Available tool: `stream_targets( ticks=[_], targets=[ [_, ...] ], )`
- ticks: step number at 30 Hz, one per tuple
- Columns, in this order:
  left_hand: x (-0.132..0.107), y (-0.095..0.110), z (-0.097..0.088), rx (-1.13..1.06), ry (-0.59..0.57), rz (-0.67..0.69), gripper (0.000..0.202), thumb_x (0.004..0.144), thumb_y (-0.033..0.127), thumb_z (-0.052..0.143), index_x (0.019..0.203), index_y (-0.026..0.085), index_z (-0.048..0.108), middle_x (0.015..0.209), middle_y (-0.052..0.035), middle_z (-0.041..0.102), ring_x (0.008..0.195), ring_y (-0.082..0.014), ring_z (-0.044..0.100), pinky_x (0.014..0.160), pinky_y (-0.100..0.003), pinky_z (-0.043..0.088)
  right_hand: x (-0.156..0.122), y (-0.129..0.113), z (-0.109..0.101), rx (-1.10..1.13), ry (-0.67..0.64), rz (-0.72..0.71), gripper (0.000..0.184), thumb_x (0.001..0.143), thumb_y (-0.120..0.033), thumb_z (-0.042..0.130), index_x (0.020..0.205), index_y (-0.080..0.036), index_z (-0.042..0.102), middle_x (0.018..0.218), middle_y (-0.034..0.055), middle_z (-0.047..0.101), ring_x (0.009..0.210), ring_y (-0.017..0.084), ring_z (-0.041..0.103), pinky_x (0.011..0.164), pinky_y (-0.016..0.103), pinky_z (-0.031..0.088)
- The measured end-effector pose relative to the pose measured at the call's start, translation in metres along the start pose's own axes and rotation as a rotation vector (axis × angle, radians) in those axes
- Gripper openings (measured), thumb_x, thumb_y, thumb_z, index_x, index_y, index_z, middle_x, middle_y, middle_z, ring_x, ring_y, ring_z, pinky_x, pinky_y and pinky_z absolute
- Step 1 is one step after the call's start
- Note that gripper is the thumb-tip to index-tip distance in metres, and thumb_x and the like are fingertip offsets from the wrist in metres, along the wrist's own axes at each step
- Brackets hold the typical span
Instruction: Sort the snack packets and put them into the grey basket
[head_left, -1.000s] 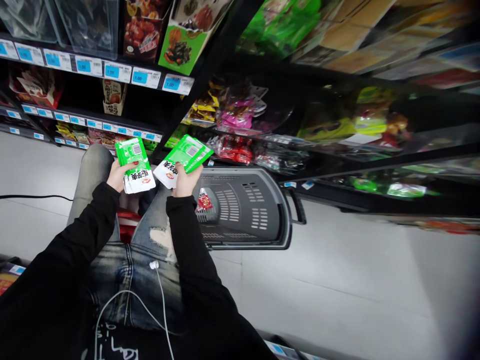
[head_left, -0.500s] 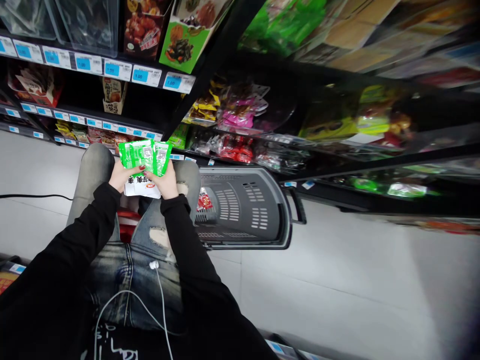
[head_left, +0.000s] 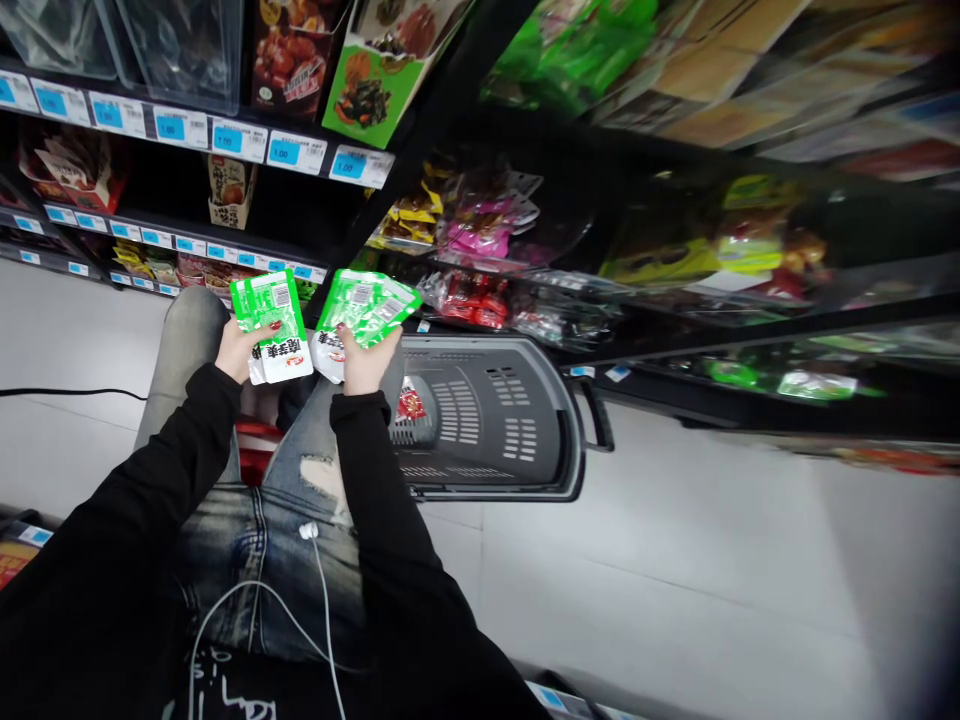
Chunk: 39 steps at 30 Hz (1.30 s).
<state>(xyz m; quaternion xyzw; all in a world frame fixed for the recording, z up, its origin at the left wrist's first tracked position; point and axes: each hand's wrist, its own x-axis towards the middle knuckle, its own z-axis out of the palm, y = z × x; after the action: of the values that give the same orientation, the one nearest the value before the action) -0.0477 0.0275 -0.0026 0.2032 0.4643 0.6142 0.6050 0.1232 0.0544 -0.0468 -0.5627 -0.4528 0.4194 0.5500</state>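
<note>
My left hand (head_left: pixel 238 350) is closed on green-and-white snack packets (head_left: pixel 271 312), its thumb lying across the front. They overlap, so I cannot tell how many there are. My right hand (head_left: pixel 369 358) grips another fanned bunch of green-and-white snack packets (head_left: pixel 367 305), thumb on top. A gap separates the two bunches, and both are held above my knees. Just right of my right knee stands a grey shopping basket (head_left: pixel 540 400), with a small red packet (head_left: pixel 410 402) inside it.
Black store shelves (head_left: pixel 420 150) with price tags (head_left: pixel 296 152) run along the far side, stocked with bagged and boxed snacks. Pale floor tiles (head_left: pixel 637 560) extend to the right. A white earphone cord (head_left: pixel 326 610) hangs over my lap, and a black cable (head_left: pixel 71 392) lies at left.
My hands have moved apart, splitting the snack packets into two bunches. My right hand shifted right toward the basket with its share; my left hand stayed nearly in place.
</note>
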Motion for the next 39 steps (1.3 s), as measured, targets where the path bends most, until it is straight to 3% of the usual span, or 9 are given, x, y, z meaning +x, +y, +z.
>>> stream_targets(
  ticks=[2,7,10,16,22,27,31,35,39],
  targets=[
    [0.0,-0.002,-0.001,0.012,-0.016,0.015,0.044,0.042,0.019,0.084,0.082,0.014,0.068,0.086,-0.0072,0.074,0.087,-0.0275,0.069,0.086,-0.042,0.05,-0.006,-0.006,0.007,-0.036,0.008,0.013,0.07,0.061,-0.042,0.073,0.118,-0.016,0.042,0.121,0.0143,0.056,0.114,0.026,0.055,0.101,0.046,0.042],
    [0.001,-0.005,-0.002,0.075,-0.018,0.04,0.049,0.038,0.018,0.086,0.083,0.013,0.068,0.087,-0.0092,0.074,0.09,-0.0287,0.068,0.087,-0.043,0.049,-0.018,-0.014,0.022,-0.031,-0.248,0.031,0.065,0.056,-0.042,0.077,0.11,-0.019,0.048,0.109,0.0094,0.063,0.1,0.023,0.061,0.094,0.041,0.048],
    [0.001,-0.005,-0.001,0.086,0.001,0.05,0.043,0.042,0.019,0.084,0.081,0.013,0.068,0.083,-0.0077,0.074,0.091,-0.0288,0.067,0.088,-0.042,0.048,-0.019,-0.012,0.025,-0.049,-0.298,0.06,0.073,0.047,-0.036,0.082,0.109,-0.019,0.047,0.109,0.009,0.064,0.099,0.024,0.062,0.091,0.042,0.049],
    [0.003,-0.001,0.002,-0.083,-0.016,0.013,0.033,0.051,0.019,0.076,0.081,0.015,0.064,0.08,-0.0053,0.073,0.099,-0.0297,0.065,0.091,-0.044,0.046,-0.013,-0.011,0.02,0.074,-0.144,0.069,0.064,0.05,-0.033,0.08,0.103,-0.017,0.048,0.107,0.0095,0.064,0.097,0.022,0.062,0.091,0.04,0.049],
    [0.007,0.006,-0.007,-0.179,0.065,0.028,0.02,0.06,0.016,0.072,0.078,0.014,0.062,0.076,-0.0041,0.071,0.076,-0.0215,0.068,0.086,-0.042,0.049,0.001,-0.01,0.006,0.118,0.097,0.167,0.059,0.05,-0.027,0.077,0.1,-0.019,0.046,0.103,0.0078,0.065,0.092,0.02,0.063,0.089,0.041,0.049],
    [0.001,0.003,-0.001,-0.226,-0.044,-0.103,0.021,0.063,0.017,0.072,0.082,0.015,0.063,0.079,-0.004,0.071,0.083,-0.0219,0.068,0.09,-0.042,0.048,-0.01,-0.013,0.014,0.083,-0.18,0.121,0.062,0.049,-0.032,0.079,0.101,-0.018,0.048,0.105,0.0079,0.064,0.096,0.022,0.061,0.094,0.043,0.047],
    [-0.002,-0.005,0.006,-0.132,-0.057,-0.024,0.033,0.06,0.02,0.077,0.089,0.017,0.062,0.09,-0.0049,0.072,0.101,-0.0252,0.064,0.096,-0.042,0.045,-0.024,-0.019,0.027,0.126,-0.367,0.088,0.057,0.061,-0.04,0.07,0.111,-0.02,0.049,0.115,0.0077,0.061,0.106,0.022,0.058,0.101,0.041,0.042],
    [-0.001,-0.012,0.005,-0.005,-0.108,0.038,0.048,0.057,0.025,0.08,0.1,0.02,0.058,0.103,-0.0048,0.069,0.108,-0.0256,0.061,0.099,-0.043,0.042,-0.03,-0.019,0.036,0.248,-0.448,0.199,0.06,0.068,-0.047,0.06,0.122,-0.024,0.046,0.125,0.0036,0.058,0.116,0.021,0.054,0.106,0.038,0.039],
    [0.001,-0.019,0.001,0.165,-0.184,0.1,0.062,0.059,0.032,0.079,0.114,0.021,0.052,0.12,-0.009,0.062,0.116,-0.0286,0.055,0.101,-0.045,0.04,-0.031,-0.012,0.038,0.347,-0.464,0.314,0.067,0.074,-0.063,0.046,0.125,-0.02,0.047,0.122,0.0071,0.061,0.118,0.024,0.055,0.103,0.042,0.043]
  ],
)
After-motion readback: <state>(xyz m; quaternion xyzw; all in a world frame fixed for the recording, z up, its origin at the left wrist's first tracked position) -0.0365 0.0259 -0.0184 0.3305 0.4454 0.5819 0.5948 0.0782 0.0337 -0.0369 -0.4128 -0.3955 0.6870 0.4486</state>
